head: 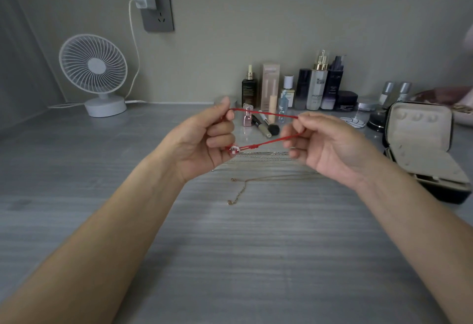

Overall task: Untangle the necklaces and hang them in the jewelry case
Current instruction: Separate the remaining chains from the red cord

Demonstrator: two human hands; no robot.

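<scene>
A red cord necklace is stretched as a loop between both hands, above the grey table. My left hand pinches its left end, and a clear bead hangs by the lower fingers. My right hand pinches the right end with curled fingers. Below the hands, thin gold chains lie on the table, one with a loose end trailing toward me. The jewelry case stands open at the right, its lid upright.
A row of cosmetic bottles and a makeup brush stand along the back wall. A white desk fan sits at the back left, its cable running to a wall socket. Small jars stand behind the case.
</scene>
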